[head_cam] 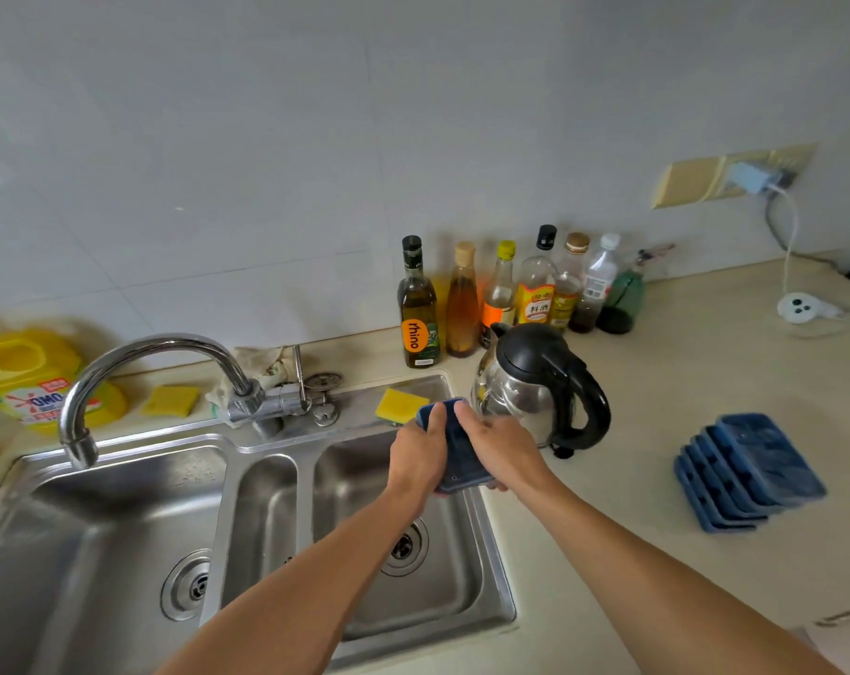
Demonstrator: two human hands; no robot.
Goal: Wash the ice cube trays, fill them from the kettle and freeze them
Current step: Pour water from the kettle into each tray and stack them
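Observation:
Both my hands grip one blue ice cube tray (462,453) over the right basin of the steel sink (442,596). My left hand (420,453) clasps its left side, and my right hand (503,448) holds its right side with fingers over the far end. A steel kettle (535,387) with a black lid and handle stands on the counter just behind my right hand. Several more blue ice cube trays (749,472) lie in an overlapping stack on the counter at the right.
The curved tap (135,377) points over the left basin. Yellow sponges lie on the sink rim (401,404) and behind the tap (169,399). A yellow detergent jug (28,377) stands far left. Several bottles (510,294) line the wall. A white power base (800,308) sits far right.

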